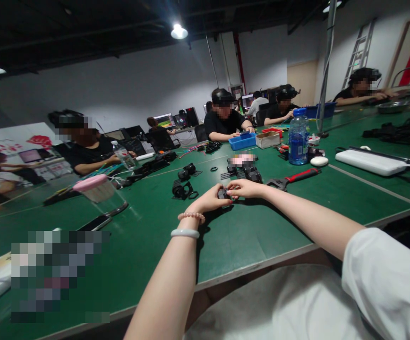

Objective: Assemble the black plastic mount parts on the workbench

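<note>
Both hands meet over the green table, their fingers closed around one small dark grey part (222,193) whose exact kind I cannot make out. My left hand (209,198), with a beaded bracelet and a pale bangle at the wrist, grips it from the left. From the right, my right hand (247,189) pinches it with thumb and fingertips. Just beyond the hands lie black plastic parts (251,174). More black round parts sit to the left, one nearer (180,190) and one farther (187,171), along with a small black ring (214,168).
A red-handled adjustable wrench (302,176) lies right of my hands, near a blue-capped water bottle (298,141) and a white power strip (371,161). To the left stands a pink-lidded clear cup (100,193). Several people work across the table, near a blue tray (242,141).
</note>
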Demonstrator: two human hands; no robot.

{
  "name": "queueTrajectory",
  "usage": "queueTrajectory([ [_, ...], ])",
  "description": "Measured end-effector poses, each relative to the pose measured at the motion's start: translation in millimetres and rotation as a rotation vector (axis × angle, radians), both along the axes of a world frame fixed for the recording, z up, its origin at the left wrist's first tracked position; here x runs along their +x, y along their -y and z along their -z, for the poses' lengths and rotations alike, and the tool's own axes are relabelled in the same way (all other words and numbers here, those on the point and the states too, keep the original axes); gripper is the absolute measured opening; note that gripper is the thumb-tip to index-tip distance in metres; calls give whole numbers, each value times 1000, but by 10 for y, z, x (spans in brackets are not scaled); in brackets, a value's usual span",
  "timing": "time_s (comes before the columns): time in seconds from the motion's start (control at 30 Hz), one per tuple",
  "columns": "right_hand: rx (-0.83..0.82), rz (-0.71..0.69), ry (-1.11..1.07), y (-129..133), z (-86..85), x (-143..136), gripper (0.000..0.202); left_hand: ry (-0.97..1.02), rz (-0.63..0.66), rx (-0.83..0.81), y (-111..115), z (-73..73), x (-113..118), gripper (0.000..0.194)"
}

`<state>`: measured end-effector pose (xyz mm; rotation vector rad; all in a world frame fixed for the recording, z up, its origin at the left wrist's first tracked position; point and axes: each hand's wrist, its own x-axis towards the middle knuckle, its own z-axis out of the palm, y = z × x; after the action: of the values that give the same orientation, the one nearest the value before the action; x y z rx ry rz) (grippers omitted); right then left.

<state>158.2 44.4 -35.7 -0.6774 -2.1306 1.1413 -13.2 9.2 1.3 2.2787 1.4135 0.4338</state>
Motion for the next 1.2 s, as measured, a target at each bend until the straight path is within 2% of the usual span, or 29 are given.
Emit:
queueTrajectory([
  [0.17, -16, -17, -27, -26, 20, 7, 31, -8, 18, 4, -14, 1, -7, 53],
  [0.3, -9, -36, -78, -16, 19, 37, 52, -16, 29, -1, -13, -4, -8, 54],
  [0.37, 6, -46, -88, -4, 14, 49, 56, -8, 34, -1, -6, -11, -5, 55],
  [0.77, 179, -48, -70, -65, 82, -5, 43, -25, 37, 22, 13, -18, 4, 53],
  [1.2, 179, -14, -31, -54, 70, 1, 38, -21, 36, 33, 56, -42, 15, 49],
])
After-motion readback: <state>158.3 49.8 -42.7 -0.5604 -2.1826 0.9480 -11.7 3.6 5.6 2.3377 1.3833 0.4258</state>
